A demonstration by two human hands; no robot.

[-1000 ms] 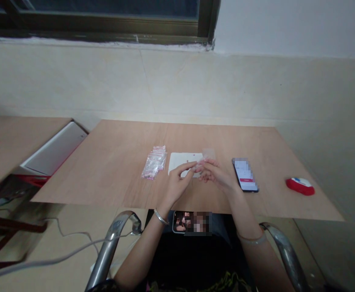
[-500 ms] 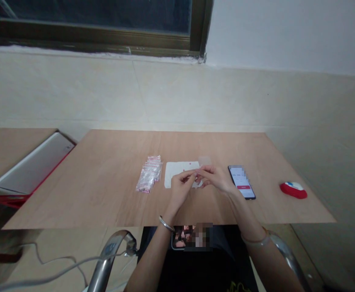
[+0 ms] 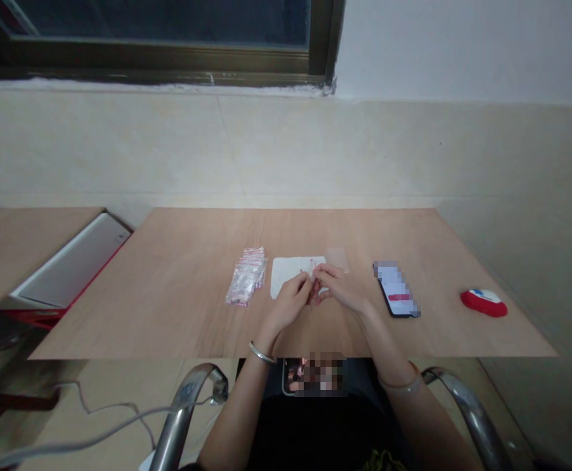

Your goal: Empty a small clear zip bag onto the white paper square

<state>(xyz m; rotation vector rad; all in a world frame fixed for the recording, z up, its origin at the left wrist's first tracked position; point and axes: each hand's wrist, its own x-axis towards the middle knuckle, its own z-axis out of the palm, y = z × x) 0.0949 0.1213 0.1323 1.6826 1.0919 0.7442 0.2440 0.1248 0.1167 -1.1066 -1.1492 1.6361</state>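
Over a white sheet (image 3: 286,269) on the table, my left hand (image 3: 289,302) and my right hand (image 3: 338,288) meet at the fingertips. The fingers of both hands are pinched closed. Whatever is between them is too small and too hidden to name. Small red specks show on the sheet just beyond my fingers. A thin clear plastic piece (image 3: 336,257) lies behind my right hand. To the left of my left hand is a pile of clear plastic zip bags (image 3: 246,280) with red edges.
A lit smartphone (image 3: 396,289) lies right of my right hand. Farther right is a red and white rounded object (image 3: 484,303). Another phone (image 3: 293,378) rests on my lap, below the table's front edge. Metal chair arms (image 3: 180,409) flank me.
My view has shifted slightly, so the table appears farther right. My hands stay together over the sheet, with the fingers more bent and the fingertips still meeting.
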